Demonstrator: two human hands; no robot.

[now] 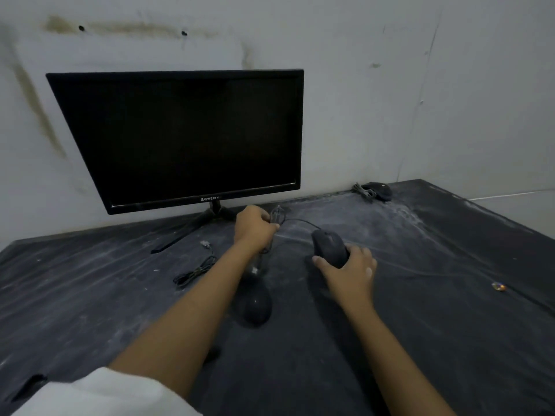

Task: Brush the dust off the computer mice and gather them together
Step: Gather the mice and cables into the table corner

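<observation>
1. Mice: three, namely the near mouse (256, 306), middle mouse (329, 246) and far mouse (379, 190).
2. Cable bundles: three, namely the loose bundle (195, 271), held bundle (277, 216) and far bundle (365, 192).
3. Hands: two, the left hand (253, 228) and right hand (351, 265).
4. Monitor (177, 139): one.
5. Small shiny scrap (498, 286): one.
6. Counter (420, 340): one.

You can read one word here: QWERTY, in small pale capitals on the lower bezel (255, 191) of the monitor (177, 136). It sits about midway along the bezel, just above where the stand (214, 211) joins the frame. A tiny pale emblem (202, 199) sits just left of the word, too small for you to make out. In front of the monitor, the near mouse (256, 307) carries a pale speck that you cannot read.
</observation>
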